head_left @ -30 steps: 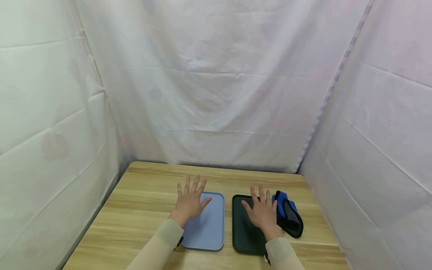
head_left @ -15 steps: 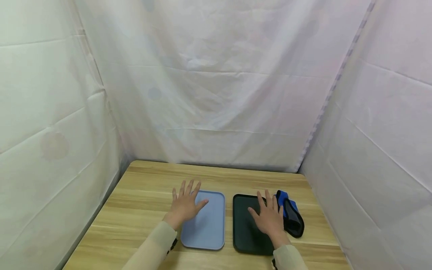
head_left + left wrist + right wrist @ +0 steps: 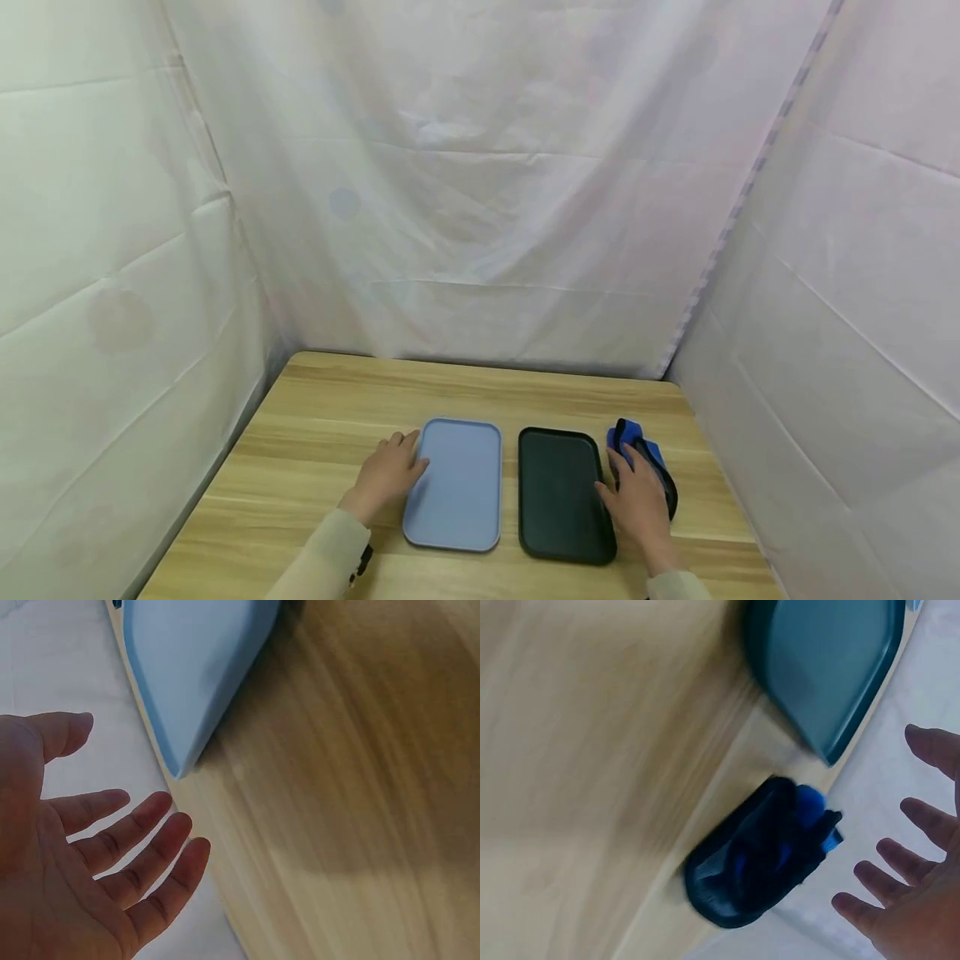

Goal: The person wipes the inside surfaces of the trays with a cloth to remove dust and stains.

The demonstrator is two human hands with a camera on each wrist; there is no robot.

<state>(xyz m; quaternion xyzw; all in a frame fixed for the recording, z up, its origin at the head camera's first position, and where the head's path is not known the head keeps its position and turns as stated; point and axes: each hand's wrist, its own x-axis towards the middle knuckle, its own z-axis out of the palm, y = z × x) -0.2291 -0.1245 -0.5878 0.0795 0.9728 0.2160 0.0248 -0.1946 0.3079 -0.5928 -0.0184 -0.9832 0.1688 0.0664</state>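
A light blue tray lies flat on the wooden table. My left hand hovers at its left edge, fingers loosely bent; in the left wrist view the hand holds nothing and is apart from the tray. To the right lies a dark green tray. Beyond its right side is a blue and black folded item, apparently fabric, its kind unclear. My right hand is over that item and hides part of it. In the right wrist view the fingers are spread, clear of the item.
White cloth hangs behind the table, with more cloth at the left and right. Bare wood tabletop extends left of the blue tray. A narrow gap separates the two trays.
Both hands have moved back and outward from above the trays, the left to the left, the right to the right over the blue and black item. Their spread fingers have relaxed into a slight bend.
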